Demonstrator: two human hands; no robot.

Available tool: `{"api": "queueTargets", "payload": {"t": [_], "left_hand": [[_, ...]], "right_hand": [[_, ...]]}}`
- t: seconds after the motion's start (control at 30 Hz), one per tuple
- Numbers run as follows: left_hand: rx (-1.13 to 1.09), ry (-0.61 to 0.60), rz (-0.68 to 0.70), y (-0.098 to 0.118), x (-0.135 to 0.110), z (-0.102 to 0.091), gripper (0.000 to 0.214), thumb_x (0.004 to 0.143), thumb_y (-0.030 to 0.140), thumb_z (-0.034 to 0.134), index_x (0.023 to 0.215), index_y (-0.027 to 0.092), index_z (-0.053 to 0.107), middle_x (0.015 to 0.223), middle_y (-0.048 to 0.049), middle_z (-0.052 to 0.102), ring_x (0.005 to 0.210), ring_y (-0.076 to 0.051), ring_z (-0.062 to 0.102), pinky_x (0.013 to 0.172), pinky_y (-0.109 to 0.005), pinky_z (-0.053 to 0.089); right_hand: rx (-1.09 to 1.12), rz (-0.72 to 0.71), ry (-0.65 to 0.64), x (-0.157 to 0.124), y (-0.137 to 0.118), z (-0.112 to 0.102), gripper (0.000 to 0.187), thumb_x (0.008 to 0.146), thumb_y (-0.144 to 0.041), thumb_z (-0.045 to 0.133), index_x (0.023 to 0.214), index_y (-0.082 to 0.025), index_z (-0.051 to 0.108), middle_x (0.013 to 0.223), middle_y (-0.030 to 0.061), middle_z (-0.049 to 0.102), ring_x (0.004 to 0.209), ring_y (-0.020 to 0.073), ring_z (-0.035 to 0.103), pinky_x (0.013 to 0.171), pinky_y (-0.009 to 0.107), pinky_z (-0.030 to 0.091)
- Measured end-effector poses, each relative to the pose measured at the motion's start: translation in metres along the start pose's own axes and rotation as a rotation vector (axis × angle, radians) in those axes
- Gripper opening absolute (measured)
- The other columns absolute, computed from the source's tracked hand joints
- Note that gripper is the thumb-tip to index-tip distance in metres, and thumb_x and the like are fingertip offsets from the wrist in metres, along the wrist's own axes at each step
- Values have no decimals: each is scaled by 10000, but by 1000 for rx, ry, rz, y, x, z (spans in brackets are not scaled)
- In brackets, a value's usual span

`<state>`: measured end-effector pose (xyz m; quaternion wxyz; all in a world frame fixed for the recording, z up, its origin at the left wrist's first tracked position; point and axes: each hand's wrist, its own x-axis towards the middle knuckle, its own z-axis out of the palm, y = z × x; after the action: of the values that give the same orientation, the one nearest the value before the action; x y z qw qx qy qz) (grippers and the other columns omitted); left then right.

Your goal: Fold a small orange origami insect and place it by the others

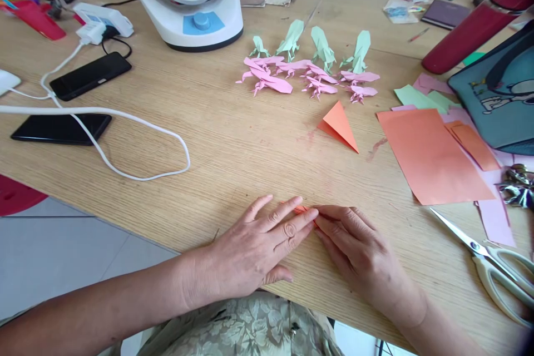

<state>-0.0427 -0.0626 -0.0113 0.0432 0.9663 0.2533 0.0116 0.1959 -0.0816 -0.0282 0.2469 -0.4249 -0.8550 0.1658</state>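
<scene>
A small folded piece of orange paper (301,209) lies at the table's near edge, mostly hidden by my fingers. My left hand (275,233) rests flat over it with the fingers spread. The fingers of my right hand (354,239) are pinched together on the paper's right end. Beyond my hands stands a folded orange paper triangle (340,127). Farther back are several pink folded paper insects (267,79) and several light green ones (321,47).
Flat orange sheets (434,156) lie over pink and green paper at right, with scissors (484,256) nearer me. A red flask (471,22) and blue bag (496,94) are behind. At left are a white fan (200,22), phones (89,75) and a looped white cable (146,179).
</scene>
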Motion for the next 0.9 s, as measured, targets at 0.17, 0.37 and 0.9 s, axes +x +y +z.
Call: {"api": "queueTargets", "payload": {"t": [0.17, 0.37, 0.9], "left_hand": [[-58, -4, -2, 5, 2, 3, 761, 951, 570, 465, 1503, 68, 316, 1601, -111, 271, 1486, -271, 234, 1191, -444, 212], [-92, -13, -33, 5, 4, 10, 787, 957, 578, 440, 1522, 62, 253, 1611, -110, 241, 1487, -259, 218, 1144, -445, 222], [-136, -6, -84, 0, 8, 11, 712, 967, 623, 346, 1498, 149, 350, 1621, -72, 246, 1480, -295, 183, 1129, -494, 173]], "right_hand": [[25, 19, 14, 0, 0, 1, 335, 949, -74, 514, 1264, -158, 591, 1154, 136, 637, 1026, 224, 620, 889, 396, 568], [60, 17, 4, 0, 1, 0, 320, 944, -52, 526, 1234, -171, 590, 1156, 122, 633, 1037, 212, 608, 888, 376, 552], [94, 95, -25, 2, 3, -1, 360, 950, -79, 538, 1300, -166, 528, 1169, 109, 610, 1041, 206, 593, 899, 346, 518]]}}
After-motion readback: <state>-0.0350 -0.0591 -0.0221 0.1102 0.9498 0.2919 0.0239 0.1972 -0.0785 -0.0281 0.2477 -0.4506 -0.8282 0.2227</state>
